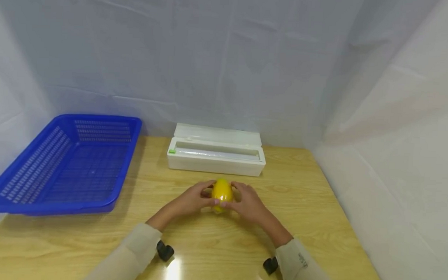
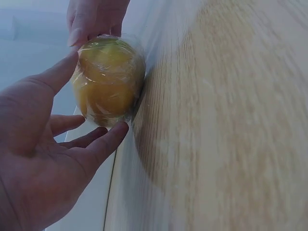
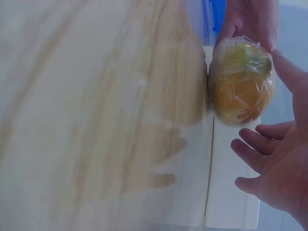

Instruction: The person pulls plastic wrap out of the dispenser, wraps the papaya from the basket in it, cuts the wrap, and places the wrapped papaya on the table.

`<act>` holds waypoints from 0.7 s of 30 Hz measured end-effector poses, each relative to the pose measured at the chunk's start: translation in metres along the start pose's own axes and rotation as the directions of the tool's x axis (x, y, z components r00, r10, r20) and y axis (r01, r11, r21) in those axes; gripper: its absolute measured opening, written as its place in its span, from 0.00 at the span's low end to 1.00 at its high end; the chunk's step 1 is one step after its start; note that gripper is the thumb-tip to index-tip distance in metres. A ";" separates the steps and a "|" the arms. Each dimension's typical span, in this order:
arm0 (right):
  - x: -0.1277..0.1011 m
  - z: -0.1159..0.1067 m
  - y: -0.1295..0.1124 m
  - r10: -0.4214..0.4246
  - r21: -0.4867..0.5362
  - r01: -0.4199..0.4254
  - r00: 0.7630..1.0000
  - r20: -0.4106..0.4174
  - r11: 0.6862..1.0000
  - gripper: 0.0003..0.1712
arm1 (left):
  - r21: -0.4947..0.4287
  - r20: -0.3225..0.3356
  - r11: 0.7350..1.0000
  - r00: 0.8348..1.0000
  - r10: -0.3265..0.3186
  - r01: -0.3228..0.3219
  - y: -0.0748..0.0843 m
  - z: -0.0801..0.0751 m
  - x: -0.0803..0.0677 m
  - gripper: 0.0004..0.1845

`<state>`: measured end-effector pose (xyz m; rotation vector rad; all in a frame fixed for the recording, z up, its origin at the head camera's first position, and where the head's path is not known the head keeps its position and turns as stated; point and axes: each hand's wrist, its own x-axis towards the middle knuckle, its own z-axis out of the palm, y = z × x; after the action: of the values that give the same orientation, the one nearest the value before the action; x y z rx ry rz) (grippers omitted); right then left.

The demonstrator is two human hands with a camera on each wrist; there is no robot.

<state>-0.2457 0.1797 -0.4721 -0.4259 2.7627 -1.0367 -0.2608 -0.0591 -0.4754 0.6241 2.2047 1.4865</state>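
Observation:
A yellow oval fruit [image 1: 221,192] wrapped in clear cling film sits upright on the wooden table, between my two hands. My left hand [image 1: 193,200] holds its left side, thumb at the front and fingertips curved about it. On the opposite side is my right hand [image 1: 248,202], its thumb touching the film at the front. In the right wrist view, the other fingers of this right hand [image 3: 279,154] are spread, with a gap between them and the wrapped fruit [image 3: 242,84]. Creased film and a greenish patch show on the fruit [image 2: 109,79] in the left wrist view.
Just behind the fruit stands a white cling film box [image 1: 215,166], its lid [image 1: 218,134] raised and a roll [image 1: 217,154] inside. A blue plastic basket [image 1: 112,196] occupies the table's left. White sheeting [image 1: 211,65] hangs behind and on both sides.

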 end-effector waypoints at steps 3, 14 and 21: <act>-0.001 -0.003 0.001 0.006 0.026 -0.006 1.000 0.002 1.000 0.52 | 0.009 -0.012 1.000 1.000 -0.014 0.014 0.003 0.001 -0.001 0.44; -0.003 -0.008 0.005 0.009 0.069 -0.010 1.000 0.023 0.998 0.50 | 0.017 -0.036 0.999 0.998 -0.045 0.046 0.004 0.002 -0.003 0.45; 0.000 -0.012 0.005 0.017 0.075 -0.017 1.000 -0.004 0.997 0.49 | 0.090 -0.112 0.994 0.992 -0.051 0.062 0.007 -0.005 -0.003 0.44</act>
<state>-0.2500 0.1911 -0.4663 -0.3891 2.7159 -1.1350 -0.2600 -0.0623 -0.4672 0.5158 2.3667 1.4268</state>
